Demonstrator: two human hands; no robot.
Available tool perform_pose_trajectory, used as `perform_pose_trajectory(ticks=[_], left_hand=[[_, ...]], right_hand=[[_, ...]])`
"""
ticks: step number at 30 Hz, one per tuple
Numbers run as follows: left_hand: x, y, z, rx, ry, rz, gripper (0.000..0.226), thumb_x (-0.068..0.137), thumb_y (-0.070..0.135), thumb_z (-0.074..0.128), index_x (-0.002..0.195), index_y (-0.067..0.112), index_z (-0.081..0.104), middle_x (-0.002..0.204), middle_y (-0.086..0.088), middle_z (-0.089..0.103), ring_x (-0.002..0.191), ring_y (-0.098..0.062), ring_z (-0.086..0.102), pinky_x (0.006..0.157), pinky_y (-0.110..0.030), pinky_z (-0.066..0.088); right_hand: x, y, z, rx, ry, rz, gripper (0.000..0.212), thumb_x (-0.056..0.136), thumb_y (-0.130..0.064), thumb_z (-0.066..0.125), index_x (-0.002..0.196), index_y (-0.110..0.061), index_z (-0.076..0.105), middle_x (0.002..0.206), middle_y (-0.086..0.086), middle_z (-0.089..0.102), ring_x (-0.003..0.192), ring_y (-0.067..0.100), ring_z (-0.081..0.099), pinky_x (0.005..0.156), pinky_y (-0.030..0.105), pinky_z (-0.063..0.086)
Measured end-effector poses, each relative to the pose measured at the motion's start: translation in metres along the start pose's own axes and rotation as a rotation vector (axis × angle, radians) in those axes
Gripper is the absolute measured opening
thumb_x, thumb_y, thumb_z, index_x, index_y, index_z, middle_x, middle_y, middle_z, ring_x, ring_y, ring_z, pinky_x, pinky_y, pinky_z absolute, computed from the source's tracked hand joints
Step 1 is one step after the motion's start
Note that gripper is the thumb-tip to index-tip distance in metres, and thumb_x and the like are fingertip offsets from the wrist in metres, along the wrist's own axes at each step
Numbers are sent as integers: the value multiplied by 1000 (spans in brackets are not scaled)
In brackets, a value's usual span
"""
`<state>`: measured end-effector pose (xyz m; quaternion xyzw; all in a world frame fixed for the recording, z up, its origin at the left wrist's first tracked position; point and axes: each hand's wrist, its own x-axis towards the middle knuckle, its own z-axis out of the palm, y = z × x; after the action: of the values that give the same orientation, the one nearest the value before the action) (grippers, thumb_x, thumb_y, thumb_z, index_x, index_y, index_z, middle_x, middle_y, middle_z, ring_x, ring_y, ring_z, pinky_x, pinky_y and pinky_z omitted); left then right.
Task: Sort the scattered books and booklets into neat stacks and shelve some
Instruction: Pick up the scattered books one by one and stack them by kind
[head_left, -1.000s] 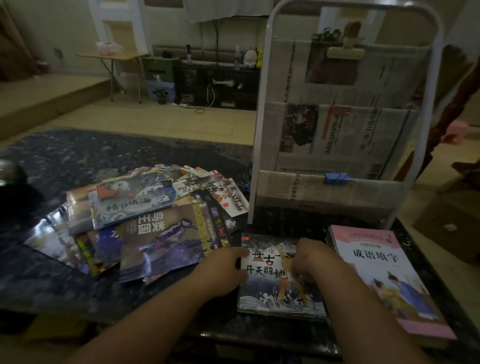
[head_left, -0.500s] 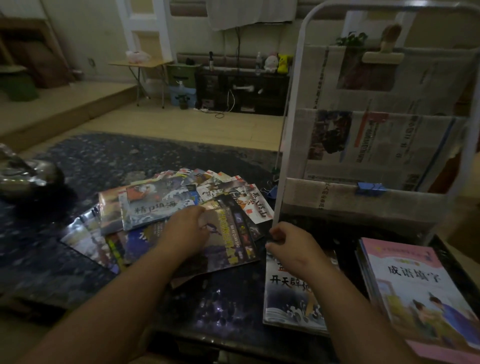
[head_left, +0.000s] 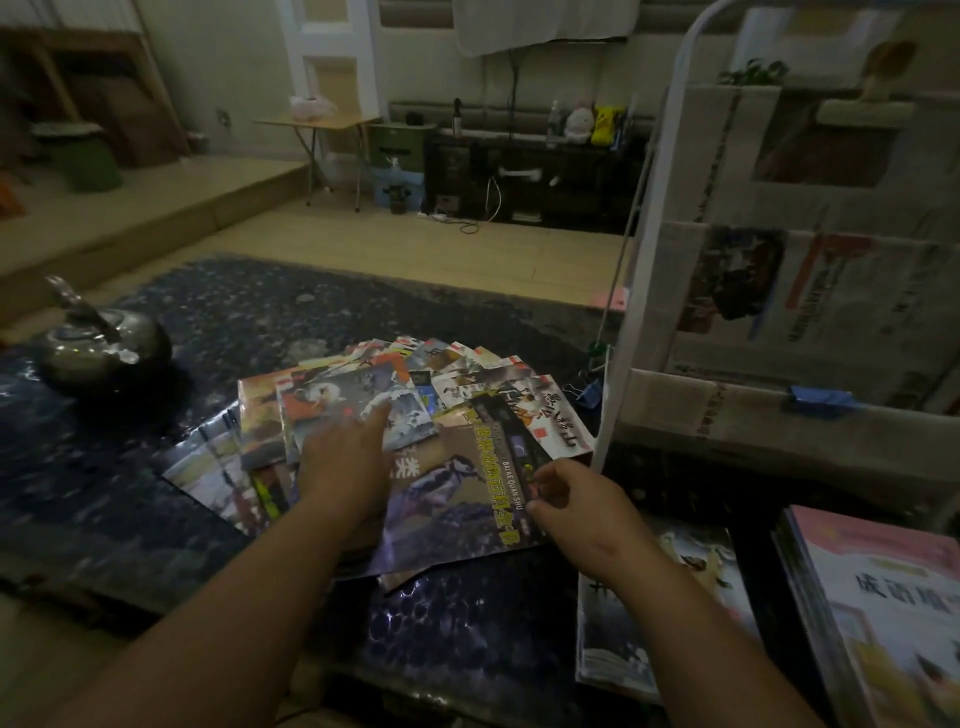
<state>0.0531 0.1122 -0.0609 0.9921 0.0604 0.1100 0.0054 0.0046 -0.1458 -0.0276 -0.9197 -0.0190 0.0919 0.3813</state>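
A fanned pile of glossy booklets (head_left: 363, 405) lies in the middle of the dark table (head_left: 130, 493). My left hand (head_left: 345, 467) rests flat on the pile, its index finger stretched onto a booklet with a white bird on the cover. On top at the front lies a dark booklet with yellow lettering (head_left: 457, 514). My right hand (head_left: 576, 499) has its fingers curled at that booklet's right edge and pinches it. To the right lie a wave-cover book (head_left: 685, 582) and a stack topped by a pink book (head_left: 883, 597).
A white metal rack (head_left: 649, 249) hung with newspapers stands at the table's right, with a blue clip (head_left: 821, 401) on its lowest paper. A dark metal teapot (head_left: 98, 345) sits at the far left. Another blue binder clip (head_left: 592, 395) lies by the rack's foot.
Both hands left the wave-cover book and moved left to the fanned pile. The left hand reached further up the pile; the right hand came to the dark booklet's edge.
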Motion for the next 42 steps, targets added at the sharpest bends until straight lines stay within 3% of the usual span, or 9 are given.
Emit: perform_pose_trajectory(ticks=[4, 10, 16, 22, 26, 32, 37, 39, 42], left_hand=[[-6, 9, -5, 103, 26, 71, 39, 85, 28, 56, 124, 22, 58, 98, -3, 69, 94, -27, 60, 79, -36, 44], [-12, 33, -36, -37, -59, 62, 47, 88, 21, 55, 134, 25, 50, 127, -4, 57, 111, -27, 56, 85, -37, 46], [-36, 74, -57, 118, -105, 309, 30, 92, 22, 50, 120, 28, 59, 115, 0, 63, 103, -24, 60, 79, -38, 46], [-63, 103, -69, -50, 201, 633, 50, 79, 22, 66, 128, 24, 60, 117, 0, 69, 93, -26, 67, 75, -38, 52], [-77, 118, -61, -122, 307, 832, 55, 56, 22, 86, 109, 18, 73, 98, -1, 75, 76, -21, 72, 59, -32, 55], [-84, 138, -40, -195, 344, 1004, 53, 68, 38, 81, 118, 25, 68, 110, 4, 72, 94, -18, 69, 77, -33, 55], [-76, 128, -42, -158, -219, 815, 100, 64, 93, 33, 150, 44, 13, 159, 10, 21, 143, -14, 22, 115, -41, 23], [-76, 131, -41, -524, -326, 569, 73, 85, 75, 32, 149, 38, 29, 153, 8, 34, 139, -11, 32, 113, -32, 27], [-76, 147, -39, -1007, -399, 104, 32, 97, 41, 48, 116, 23, 67, 111, 5, 68, 100, -10, 63, 90, -29, 49]], right_hand=[[-1, -3, 3, -2, -8, -18, 25, 88, -31, 67, 112, -27, 59, 102, -12, 62, 94, 8, 59, 86, 28, 49], [-2, 3, -7, 72, 38, 6, 19, 89, -27, 67, 107, -27, 60, 98, -12, 60, 93, 9, 59, 81, 27, 50], [-3, 12, -21, 196, 104, 82, 16, 92, -29, 64, 107, -26, 60, 103, -4, 62, 91, 12, 61, 73, 28, 51], [-15, 16, -38, 659, 138, 293, 11, 99, -24, 52, 104, -18, 60, 103, 18, 67, 93, 32, 69, 85, 51, 57], [-26, 21, -54, 755, 161, 362, 10, 100, -18, 53, 106, -14, 60, 101, 13, 68, 87, 27, 69, 76, 40, 60], [-33, 43, -72, 594, 221, 427, 15, 90, 0, 62, 96, -13, 66, 98, 12, 65, 80, 22, 63, 54, 27, 48], [-36, 62, -91, 534, 344, 447, 28, 88, 5, 60, 82, -21, 67, 96, 8, 65, 89, 26, 62, 76, 34, 56], [-37, 69, -98, 529, 350, 461, 31, 87, 7, 58, 82, -21, 67, 97, 9, 65, 90, 26, 62, 82, 38, 57], [-37, 70, -102, 549, 331, 483, 33, 86, 10, 56, 84, -20, 69, 100, 12, 65, 87, 27, 63, 83, 40, 57]])
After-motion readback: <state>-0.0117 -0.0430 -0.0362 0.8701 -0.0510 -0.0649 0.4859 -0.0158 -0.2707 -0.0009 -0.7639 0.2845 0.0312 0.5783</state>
